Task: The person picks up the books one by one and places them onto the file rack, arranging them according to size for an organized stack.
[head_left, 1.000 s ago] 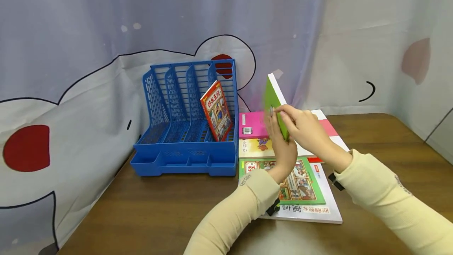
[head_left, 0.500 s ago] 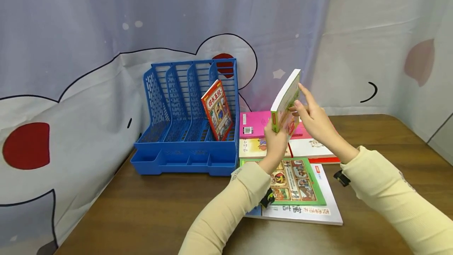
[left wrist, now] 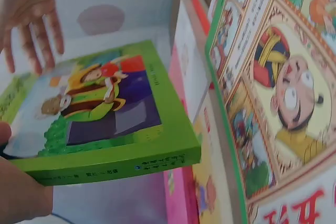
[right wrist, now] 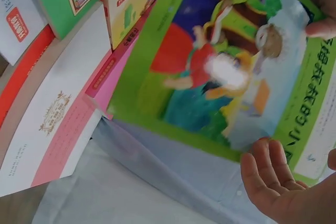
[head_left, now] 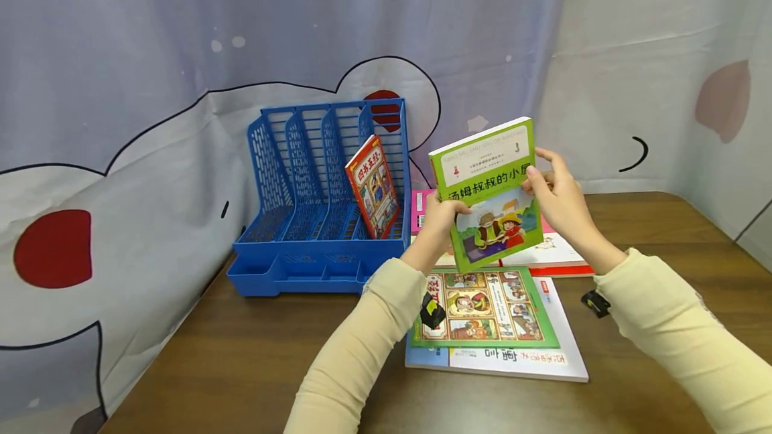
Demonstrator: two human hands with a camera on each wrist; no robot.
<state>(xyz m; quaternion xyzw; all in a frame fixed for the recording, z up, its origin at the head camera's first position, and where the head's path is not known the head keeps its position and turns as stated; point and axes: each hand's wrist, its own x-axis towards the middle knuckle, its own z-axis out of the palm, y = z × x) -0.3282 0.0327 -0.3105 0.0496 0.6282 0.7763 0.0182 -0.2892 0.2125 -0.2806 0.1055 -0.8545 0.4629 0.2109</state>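
Note:
A green picture book (head_left: 494, 196) with Chinese characters is held up over the other books, its illustrated cover facing me. My left hand (head_left: 435, 226) grips its left edge, the thumb lying on the cover and the other fingers hidden behind. My right hand (head_left: 561, 196) is at the opposite edge, its fingertips overlapping the cover there. In the right wrist view the right hand's fingers (right wrist: 270, 169) are loosely extended along the book's edge. In the left wrist view the green book's spine (left wrist: 115, 170) faces the camera and the right hand (left wrist: 31, 19) hovers loosely beside the cover.
Left of the hands stands a blue file rack (head_left: 319, 253) with slots; a red book (head_left: 374, 186) leans in its rightmost slot. Below the hands, a green-bordered comic book (head_left: 482, 307) lies on a larger white book (head_left: 537, 364). Pink and white books (head_left: 551, 253) lie behind on the wooden table (head_left: 271, 353).
The green book has turned from nearly edge-on until its front cover faces me. My left hand has moved left with it, and the right hand has shifted slightly right at the other edge.

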